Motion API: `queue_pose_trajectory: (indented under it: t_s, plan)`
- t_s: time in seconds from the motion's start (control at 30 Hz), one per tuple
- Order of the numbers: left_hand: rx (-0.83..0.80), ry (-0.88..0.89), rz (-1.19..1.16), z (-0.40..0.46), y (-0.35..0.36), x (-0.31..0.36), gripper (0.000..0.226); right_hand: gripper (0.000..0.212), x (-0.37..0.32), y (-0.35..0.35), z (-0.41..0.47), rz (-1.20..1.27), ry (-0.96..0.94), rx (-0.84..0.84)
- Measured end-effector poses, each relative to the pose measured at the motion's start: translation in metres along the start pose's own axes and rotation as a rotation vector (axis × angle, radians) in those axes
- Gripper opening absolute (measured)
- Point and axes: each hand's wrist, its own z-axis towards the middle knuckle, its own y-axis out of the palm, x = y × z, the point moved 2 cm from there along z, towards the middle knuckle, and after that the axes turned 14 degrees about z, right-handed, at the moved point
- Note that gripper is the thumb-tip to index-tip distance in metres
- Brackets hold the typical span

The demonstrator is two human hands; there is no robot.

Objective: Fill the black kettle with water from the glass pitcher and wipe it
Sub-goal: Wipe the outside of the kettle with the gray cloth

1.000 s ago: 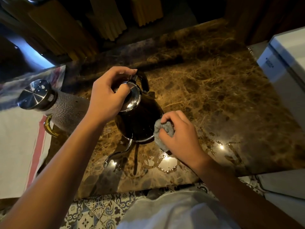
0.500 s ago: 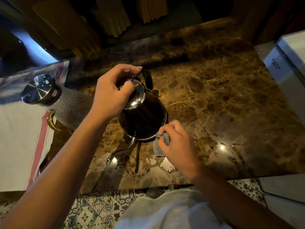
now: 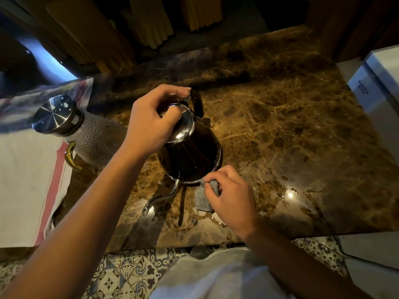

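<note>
The black kettle point(image 3: 194, 156) stands on the brown marble counter point(image 3: 280, 130), its thin silver spout point(image 3: 160, 198) pointing toward me. My left hand point(image 3: 151, 124) grips its shiny lid from above, fingers curled round the rim. A small grey cloth point(image 3: 203, 196) is pinched in my right hand point(image 3: 228, 195) and pressed against the kettle's lower front edge. The glass pitcher point(image 3: 92, 137), with a steel lid and an amber handle, stands to the left beside the kettle.
A white towel with a red stripe point(image 3: 28, 180) covers the counter's left part. Water puddles point(image 3: 287, 195) glint on the marble near my right hand. A white appliance point(image 3: 377, 89) sits at the right edge. Patterned floor tiles point(image 3: 129, 275) show below the counter's front edge.
My right hand has slid the cloth down the kettle's side to its lower front rim. My left hand has kept its grip on the lid.
</note>
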Motion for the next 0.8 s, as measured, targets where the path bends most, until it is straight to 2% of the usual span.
queue_pose_trajectory:
  t_s: [0.1,0.27,0.6,0.8]
  plan:
    - [-0.003,0.002,-0.007,0.0,0.0,0.001,0.035,0.007,-0.001,-0.016,0.011,-0.002,0.037,0.077]
    - [-0.007,0.018,-0.008,0.001,0.001,0.0,0.034,0.007,-0.022,-0.019,0.014,0.167,-0.121,0.026]
    - [0.003,0.009,-0.006,0.001,0.001,-0.003,0.034,0.001,-0.001,-0.003,0.009,0.07,-0.013,-0.057]
    - [-0.003,0.005,-0.024,-0.001,0.002,-0.001,0.035,0.005,-0.007,-0.018,0.022,0.181,-0.063,0.003]
